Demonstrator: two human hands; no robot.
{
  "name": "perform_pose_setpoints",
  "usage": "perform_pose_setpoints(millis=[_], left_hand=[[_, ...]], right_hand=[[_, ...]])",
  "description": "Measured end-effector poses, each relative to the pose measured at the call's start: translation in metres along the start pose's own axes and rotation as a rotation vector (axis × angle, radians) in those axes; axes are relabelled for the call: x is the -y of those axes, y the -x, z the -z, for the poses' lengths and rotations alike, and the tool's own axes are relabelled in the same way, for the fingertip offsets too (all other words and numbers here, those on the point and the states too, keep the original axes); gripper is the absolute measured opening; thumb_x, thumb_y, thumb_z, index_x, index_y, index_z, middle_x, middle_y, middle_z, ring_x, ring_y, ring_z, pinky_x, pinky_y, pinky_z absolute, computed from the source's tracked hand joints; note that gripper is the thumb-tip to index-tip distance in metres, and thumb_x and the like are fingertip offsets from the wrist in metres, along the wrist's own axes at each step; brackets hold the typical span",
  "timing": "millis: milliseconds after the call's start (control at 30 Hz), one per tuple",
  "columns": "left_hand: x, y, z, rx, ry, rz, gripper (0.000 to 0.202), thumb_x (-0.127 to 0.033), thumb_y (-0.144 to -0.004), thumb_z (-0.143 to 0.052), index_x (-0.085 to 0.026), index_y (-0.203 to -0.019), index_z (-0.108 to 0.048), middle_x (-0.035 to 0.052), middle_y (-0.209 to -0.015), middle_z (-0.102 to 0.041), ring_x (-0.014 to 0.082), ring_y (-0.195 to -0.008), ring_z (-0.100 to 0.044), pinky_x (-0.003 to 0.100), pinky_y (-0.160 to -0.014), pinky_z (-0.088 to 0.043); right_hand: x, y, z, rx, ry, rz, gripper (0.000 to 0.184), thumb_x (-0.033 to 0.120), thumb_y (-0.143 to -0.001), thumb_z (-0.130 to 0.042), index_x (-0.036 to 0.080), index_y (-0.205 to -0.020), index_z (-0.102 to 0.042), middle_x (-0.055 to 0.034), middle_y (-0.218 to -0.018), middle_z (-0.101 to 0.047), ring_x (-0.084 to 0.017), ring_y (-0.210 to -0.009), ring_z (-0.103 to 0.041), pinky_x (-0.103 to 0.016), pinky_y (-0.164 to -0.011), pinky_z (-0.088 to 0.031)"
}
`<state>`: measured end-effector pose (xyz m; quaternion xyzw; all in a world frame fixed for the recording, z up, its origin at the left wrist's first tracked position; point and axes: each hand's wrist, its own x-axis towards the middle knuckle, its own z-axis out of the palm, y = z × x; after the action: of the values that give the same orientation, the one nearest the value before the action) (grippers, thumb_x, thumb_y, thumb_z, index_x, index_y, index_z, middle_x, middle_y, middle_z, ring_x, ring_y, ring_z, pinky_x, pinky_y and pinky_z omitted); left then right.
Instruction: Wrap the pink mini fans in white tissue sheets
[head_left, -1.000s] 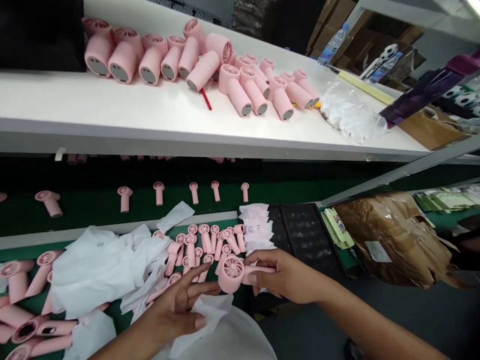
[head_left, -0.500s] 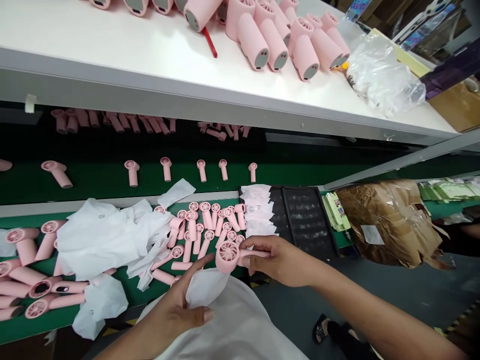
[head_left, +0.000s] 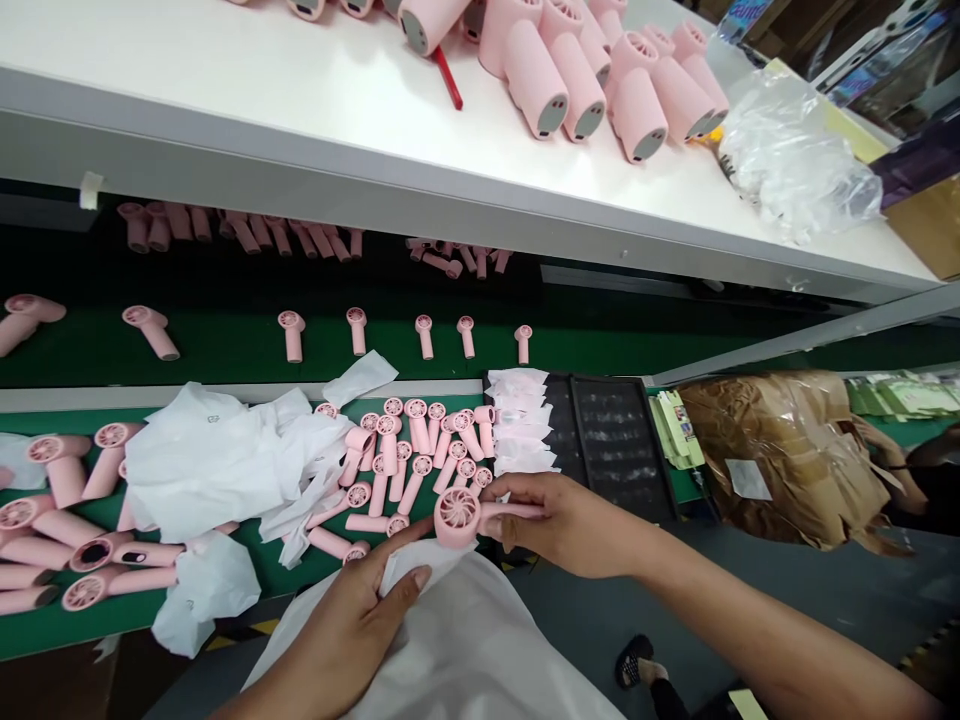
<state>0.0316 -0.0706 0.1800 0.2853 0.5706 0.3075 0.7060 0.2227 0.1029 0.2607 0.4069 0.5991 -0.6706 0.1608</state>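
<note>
Low at centre: fan (head_left: 459, 517) in right grip (head_left: 570, 525), head toward 9 o'clock, handle toward 3. At 7 o'clock of it, left grip (head_left: 360, 620) on bag (head_left: 465, 650), touching. At 12 o'clock, cluster of fans (head_left: 420, 450) on tabletop (head_left: 45, 625); at 1 o'clock, stack of sachets (head_left: 517, 425); just beyond at 2 o'clock, trays (head_left: 611, 440). At 10 o'clock, heap of bags (head_left: 217, 460), with further fans (head_left: 60, 500) past it at 9 o'clock. Behind the tabletop, belt (head_left: 225, 350) with spaced row of fans (head_left: 424, 335). Above the belt, shelf (head_left: 262, 120) with larger fans (head_left: 570, 70); plastic wrap (head_left: 795, 160) at their 3 o'clock. Far at 3 o'clock of the trays, wrapped bundle (head_left: 780, 460).
</note>
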Motion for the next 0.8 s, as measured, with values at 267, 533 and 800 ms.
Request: perform_pose_setpoints(millis=[267,533,800], left_hand=[[-0.009,-0.001,-0.002,-0.203,-0.306,0.062,0.059,-0.054,-0.085,-0.057,-0.025,-0.137,-0.052,0.0001,-0.085,-0.073,0.0176,-0.063,-0.062,0.027,-0.064,-0.054],[-0.014,-0.008,0.007,-0.455,-0.351,-0.182,0.055,-0.047,-0.083,-0.063,-0.035,-0.136,-0.051,0.0002,-0.122,-0.066,0.0187,-0.092,-0.067,0.03,-0.085,-0.056],[-0.045,-0.017,0.009,-0.312,-0.075,-0.249,0.074,-0.046,-0.082,-0.068,-0.04,-0.146,-0.032,-0.0001,-0.106,-0.071,0.0195,-0.09,-0.069,0.032,-0.081,-0.06]], right_hand=[[-0.007,-0.003,-0.01,-0.037,-0.124,0.084,0.025,0.043,-0.091,-0.059,0.022,-0.103,-0.066,-0.0038,-0.092,-0.061,-0.014,-0.076,-0.051,-0.026,-0.065,-0.04],[-0.017,0.01,-0.018,-0.222,-0.317,0.166,0.031,0.045,-0.086,-0.066,0.022,-0.107,-0.059,0.0001,-0.088,-0.055,-0.011,-0.071,-0.043,-0.024,-0.063,-0.036],[0.001,-0.012,-0.042,-0.461,-0.416,0.234,0.027,0.032,-0.076,-0.076,0.022,-0.091,-0.056,0.0043,-0.072,-0.05,-0.012,-0.066,-0.046,-0.026,-0.062,-0.04]])
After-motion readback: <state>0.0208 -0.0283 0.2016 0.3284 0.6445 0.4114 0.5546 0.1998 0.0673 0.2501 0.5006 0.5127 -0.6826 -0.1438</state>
